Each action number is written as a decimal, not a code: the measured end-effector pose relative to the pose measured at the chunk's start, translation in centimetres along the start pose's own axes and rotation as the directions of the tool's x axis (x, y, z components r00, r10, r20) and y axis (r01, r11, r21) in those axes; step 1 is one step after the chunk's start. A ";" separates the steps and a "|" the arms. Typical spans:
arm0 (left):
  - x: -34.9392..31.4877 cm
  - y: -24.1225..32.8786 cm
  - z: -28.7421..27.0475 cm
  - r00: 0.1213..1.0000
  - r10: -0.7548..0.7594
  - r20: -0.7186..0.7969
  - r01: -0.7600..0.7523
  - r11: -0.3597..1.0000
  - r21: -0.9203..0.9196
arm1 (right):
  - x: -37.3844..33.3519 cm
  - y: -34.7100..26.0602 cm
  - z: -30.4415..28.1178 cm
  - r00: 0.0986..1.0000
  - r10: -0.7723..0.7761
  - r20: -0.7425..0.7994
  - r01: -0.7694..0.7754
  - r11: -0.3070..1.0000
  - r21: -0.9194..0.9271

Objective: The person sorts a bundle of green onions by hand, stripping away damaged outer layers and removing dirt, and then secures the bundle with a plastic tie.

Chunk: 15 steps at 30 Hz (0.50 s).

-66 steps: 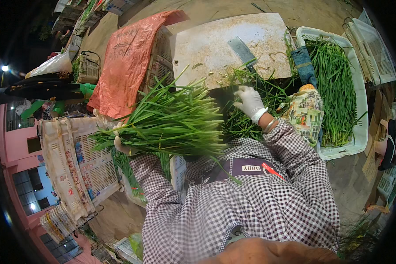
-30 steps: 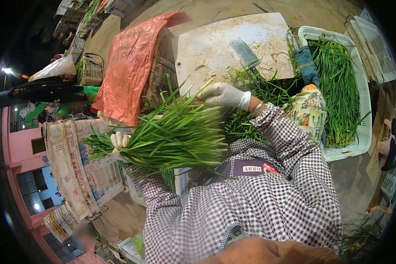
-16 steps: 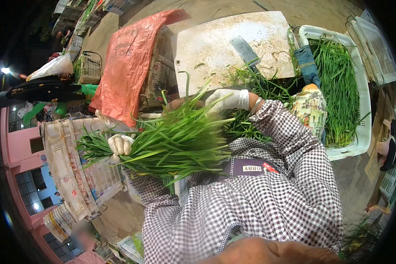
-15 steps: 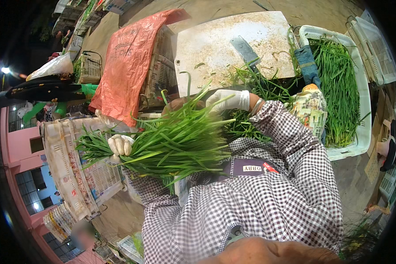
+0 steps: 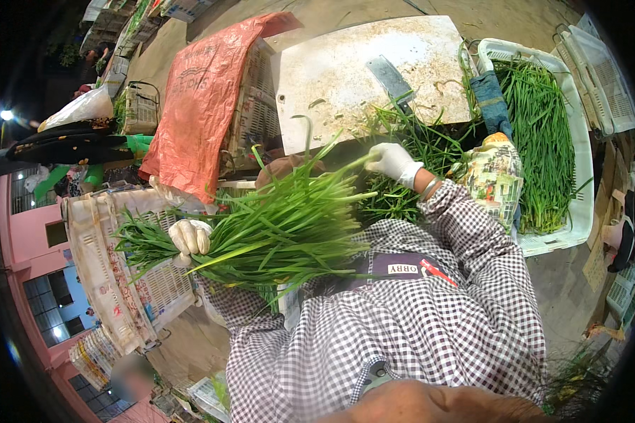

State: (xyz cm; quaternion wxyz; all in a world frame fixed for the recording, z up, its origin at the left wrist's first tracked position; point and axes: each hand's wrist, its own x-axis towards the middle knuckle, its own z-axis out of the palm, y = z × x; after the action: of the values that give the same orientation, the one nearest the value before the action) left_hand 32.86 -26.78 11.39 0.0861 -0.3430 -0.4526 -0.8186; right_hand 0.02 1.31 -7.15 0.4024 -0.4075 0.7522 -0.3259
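Right hand [image 5: 396, 163] drawn rightward, away from green bunch [image 5: 282, 218]; blurred stalks [image 5: 357, 166] seemingly pulled along.

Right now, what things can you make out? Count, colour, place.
stained rectangular board: one, white, top centre
broad metal cleaver: one, grey, on board
crumpled plastic sheet: one, orange, upper left
greens-filled plastic crate: one, white, right
perforated plastic crates: several, pale, left
printed cloth: one, multicoloured, right of centre
loose leafy heap: one, green, centre
long-leaved bunch: one, green, left of centre
checked sleeves: two, dark with white, below centre
left hand: one, white-gloved, around bunch
right hand: one, white-gloved, centre
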 end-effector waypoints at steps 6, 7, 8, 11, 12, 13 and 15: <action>0.2 -0.4 -0.6 1.000 0.014 0.020 -0.012 0.995 -0.098 | -0.8 -2.7 -1.2 0.940 -0.310 0.139 0.156 0.758 0.633; 0.1 -0.4 -0.6 1.000 0.011 0.001 -0.011 0.999 -0.051 | -0.7 -3.5 -0.9 0.921 -0.355 0.161 0.174 0.744 0.645; -0.3 -0.4 -0.6 1.000 0.009 -0.018 -0.009 1.000 -0.004 | -0.6 -4.1 -0.7 0.899 -0.399 0.182 0.191 0.729 0.657; -0.1 -0.6 -0.3 0.999 -0.005 -0.048 0.007 0.999 0.046 | 0.1 -4.8 -1.0 0.872 -0.398 0.284 0.238 0.853 0.465; 0.3 -0.3 -0.1 0.999 -0.018 -0.037 0.018 1.000 0.002 | 0.1 -4.8 -1.1 0.856 -0.414 0.311 0.229 0.841 0.490; 0.7 -0.2 0.1 0.999 -0.030 -0.028 0.029 0.999 -0.044 | 0.0 -5.0 -1.3 0.837 -0.430 0.337 0.219 0.829 0.515; 0.2 0.0 -0.8 0.995 -0.046 0.093 0.054 0.994 -0.093 | -0.2 -5.4 -1.5 0.819 -0.417 0.394 0.172 0.833 0.525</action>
State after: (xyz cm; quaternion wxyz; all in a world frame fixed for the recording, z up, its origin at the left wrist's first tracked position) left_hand 32.34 -27.45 11.21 0.0283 -0.3720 -0.4247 -0.8249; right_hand 0.71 -0.70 -1.98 0.6091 -0.4824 0.4482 -0.4420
